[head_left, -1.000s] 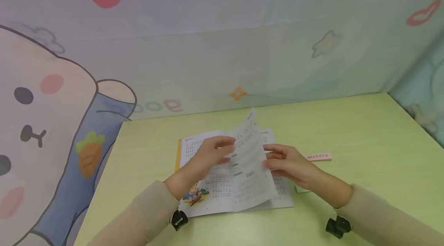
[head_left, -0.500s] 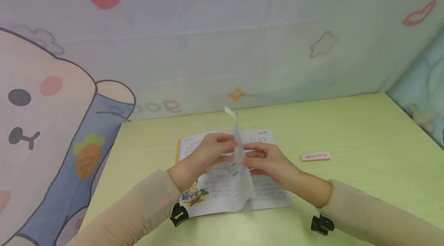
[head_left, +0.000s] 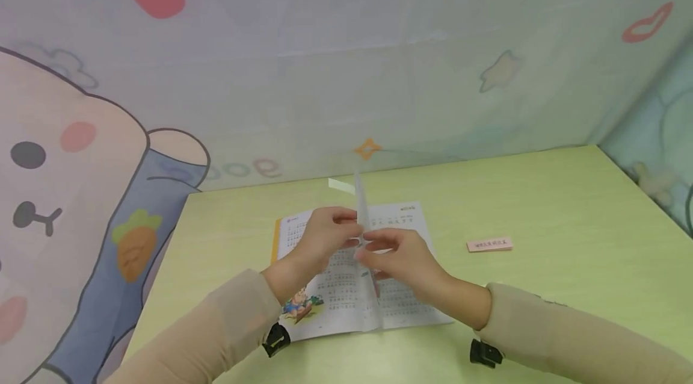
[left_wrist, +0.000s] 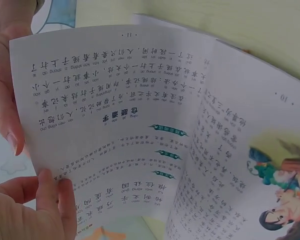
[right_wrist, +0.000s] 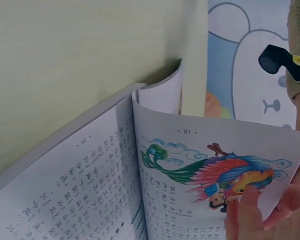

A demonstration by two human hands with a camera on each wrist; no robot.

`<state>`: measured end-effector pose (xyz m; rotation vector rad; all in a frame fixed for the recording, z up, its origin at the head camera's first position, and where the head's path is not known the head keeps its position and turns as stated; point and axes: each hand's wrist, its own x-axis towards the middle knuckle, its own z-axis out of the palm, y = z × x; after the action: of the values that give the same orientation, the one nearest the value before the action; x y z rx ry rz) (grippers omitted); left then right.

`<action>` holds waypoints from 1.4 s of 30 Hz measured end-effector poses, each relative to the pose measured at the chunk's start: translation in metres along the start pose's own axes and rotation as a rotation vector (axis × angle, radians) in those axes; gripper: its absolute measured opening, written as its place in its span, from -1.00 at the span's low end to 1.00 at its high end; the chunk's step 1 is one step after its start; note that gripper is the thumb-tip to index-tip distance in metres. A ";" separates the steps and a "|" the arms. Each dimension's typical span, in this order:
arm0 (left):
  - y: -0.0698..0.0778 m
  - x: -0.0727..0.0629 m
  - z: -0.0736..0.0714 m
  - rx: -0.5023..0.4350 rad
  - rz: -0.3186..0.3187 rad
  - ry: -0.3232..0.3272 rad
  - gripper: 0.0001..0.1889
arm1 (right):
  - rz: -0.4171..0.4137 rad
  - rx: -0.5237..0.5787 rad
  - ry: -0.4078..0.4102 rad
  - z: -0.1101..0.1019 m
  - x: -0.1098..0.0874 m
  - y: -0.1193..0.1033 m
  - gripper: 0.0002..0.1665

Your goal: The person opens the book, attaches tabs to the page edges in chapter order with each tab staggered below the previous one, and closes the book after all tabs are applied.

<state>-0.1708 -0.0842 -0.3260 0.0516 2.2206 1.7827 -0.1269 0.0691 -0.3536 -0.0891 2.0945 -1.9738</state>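
Note:
An open picture book with printed Chinese text lies on the table. Several of its pages stand upright at the middle, seen nearly edge-on in the head view. My left hand is at their left side, fingers curled; in the left wrist view its fingers lie on page 11 near the edge. My right hand pinches the pages from the right, with its fingers over a page with a colourful bird. Part of each hand is hidden behind the paper.
To the right of the book lies a pink paper strip with handwriting. The pale green table meets a cartoon-printed cloth behind it. Black wrist cameras hang under the beige sleeves.
My right hand has moved left, and the pages have swung from leaning right to standing upright. The left hand stays in nearly the same place. A pale green slip is now covered by the right arm.

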 end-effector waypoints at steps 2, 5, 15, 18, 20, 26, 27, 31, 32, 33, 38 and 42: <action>-0.001 -0.001 -0.001 0.018 -0.001 0.016 -0.65 | -0.009 -0.022 0.011 0.001 -0.001 0.001 -0.41; -0.004 -0.003 -0.005 0.048 -0.003 0.039 -0.67 | -0.033 -0.046 0.022 0.001 -0.001 0.003 -0.39; -0.020 -0.007 -0.027 0.092 -0.076 0.158 -0.68 | -0.309 -0.435 0.018 -0.006 0.007 0.036 -0.46; -0.028 -0.009 -0.037 0.096 -0.093 0.174 -0.67 | -0.464 -0.571 -0.072 -0.005 0.009 0.050 -0.46; -0.033 -0.011 -0.044 0.101 -0.102 0.184 -0.66 | -0.546 -0.645 -0.119 -0.004 0.011 0.056 -0.47; -0.051 -0.016 -0.064 0.081 -0.158 0.234 -0.65 | -0.672 -0.723 -0.207 0.003 0.017 0.065 -0.51; -0.053 -0.016 -0.066 0.077 -0.168 0.240 -0.65 | -0.681 -0.726 -0.216 0.004 0.018 0.065 -0.53; -0.064 -0.017 -0.074 0.077 -0.193 0.253 -0.65 | -0.701 -0.759 -0.242 0.011 0.021 0.066 -0.57; -0.066 -0.018 -0.076 0.079 -0.197 0.257 -0.66 | -0.712 -0.776 -0.246 0.012 0.022 0.066 -0.58; -0.068 -0.018 -0.078 0.080 -0.200 0.262 -0.66 | -0.724 -0.793 -0.250 0.014 0.023 0.066 -0.58; -0.078 -0.019 -0.088 0.079 -0.213 0.281 -0.64 | -0.776 -0.894 -0.270 0.024 0.027 0.065 -0.61; -0.085 -0.020 -0.094 0.065 -0.210 0.286 -0.62 | -0.801 -0.924 -0.300 0.029 0.029 0.065 -0.63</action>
<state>-0.1616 -0.1973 -0.3858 -0.4334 2.3719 1.6906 -0.1394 0.0391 -0.4230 -1.4614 2.7680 -0.9234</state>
